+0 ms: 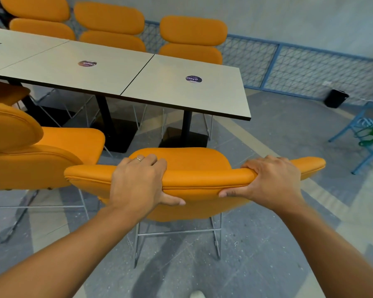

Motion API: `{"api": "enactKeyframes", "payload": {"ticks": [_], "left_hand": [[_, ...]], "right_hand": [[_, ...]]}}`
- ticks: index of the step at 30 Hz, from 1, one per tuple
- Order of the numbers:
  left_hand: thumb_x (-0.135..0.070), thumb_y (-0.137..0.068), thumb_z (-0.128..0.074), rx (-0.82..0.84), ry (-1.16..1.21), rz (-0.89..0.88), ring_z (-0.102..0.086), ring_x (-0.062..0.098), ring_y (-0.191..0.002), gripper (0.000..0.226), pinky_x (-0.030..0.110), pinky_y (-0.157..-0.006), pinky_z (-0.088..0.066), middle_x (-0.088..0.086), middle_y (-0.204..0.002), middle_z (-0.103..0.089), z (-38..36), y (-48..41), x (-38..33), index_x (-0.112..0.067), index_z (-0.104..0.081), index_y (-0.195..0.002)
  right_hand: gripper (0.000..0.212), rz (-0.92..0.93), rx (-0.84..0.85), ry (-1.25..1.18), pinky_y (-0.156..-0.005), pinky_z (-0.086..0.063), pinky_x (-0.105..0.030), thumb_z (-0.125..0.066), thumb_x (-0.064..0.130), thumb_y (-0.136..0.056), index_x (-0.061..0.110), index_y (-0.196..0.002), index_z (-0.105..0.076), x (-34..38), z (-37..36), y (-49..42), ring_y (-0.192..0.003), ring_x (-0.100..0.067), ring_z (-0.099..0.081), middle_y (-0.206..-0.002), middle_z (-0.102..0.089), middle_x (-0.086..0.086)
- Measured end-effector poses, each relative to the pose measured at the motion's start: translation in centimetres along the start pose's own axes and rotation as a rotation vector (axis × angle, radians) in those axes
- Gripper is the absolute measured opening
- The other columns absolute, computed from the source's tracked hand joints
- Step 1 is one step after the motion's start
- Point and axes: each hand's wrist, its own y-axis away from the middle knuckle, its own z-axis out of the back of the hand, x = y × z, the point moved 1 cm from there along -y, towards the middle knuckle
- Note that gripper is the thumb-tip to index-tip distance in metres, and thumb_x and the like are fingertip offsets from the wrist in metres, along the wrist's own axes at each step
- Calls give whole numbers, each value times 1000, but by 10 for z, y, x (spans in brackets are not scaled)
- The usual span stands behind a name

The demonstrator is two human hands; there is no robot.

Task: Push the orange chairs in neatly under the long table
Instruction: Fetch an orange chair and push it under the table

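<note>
Neighbour chair at your 9 o'clock is sitting just beside the one you're holding. Risk: if you're pushing skewed, the held chair's left wing is likely going to clip it.

Your left hand is clamping the top pad of the held chair, fingers over, thumb under. Your right hand is gripping the same pad further right, the same way.

The chair is standing on the floor, apart from the bench at 12 o'clock, with the seat not yet under.

Risk: the wire legs are lining up with the pedestal base and could be jamming there. Uneven hand pressure would be yawing the chair.

Containers: a black bin is sitting at 2 o'clock by the fence. Can't tell what's in it.
</note>
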Motion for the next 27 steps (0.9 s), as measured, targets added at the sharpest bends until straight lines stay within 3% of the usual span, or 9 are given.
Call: {"api": "enactKeyframes", "payload": {"ticks": [6, 20, 27], "left_hand": [[-99, -44, -30, 21, 1, 28, -56, 21, -78, 93, 35, -69, -36, -4, -80, -56, -6, -28, 27, -23, -59, -89], [-101, -40, -24, 37, -49, 30, -55, 19, -89, 102, 34, -74, -37, -6, -92, -59, -33, -131, 66, -29, -59, -103], [-100, -40, -27, 39, -51, 33, -55, 19, -88, 101, 35, -74, -38, -5, -91, -58, -53, -200, 86, -28, -58, -104]], "right_hand": [[92, -9, -18, 35, -66, -44, -31, -30, 110, -48, 33, -77, -71, 15, -10, -30, -63, -12, -56, -60, -60, 11], [101, -83, 68, 94, -69, -42, -29, -23, 113, -41, 40, -93, -68, 10, -41, -130, -76, -12, -57, -73, -62, 13], [100, -68, 25, 96, -70, -43, -31, -21, 113, -42, 36, -86, -68, -3, -68, -195, -70, -13, -56, -68, -61, 11]]}}
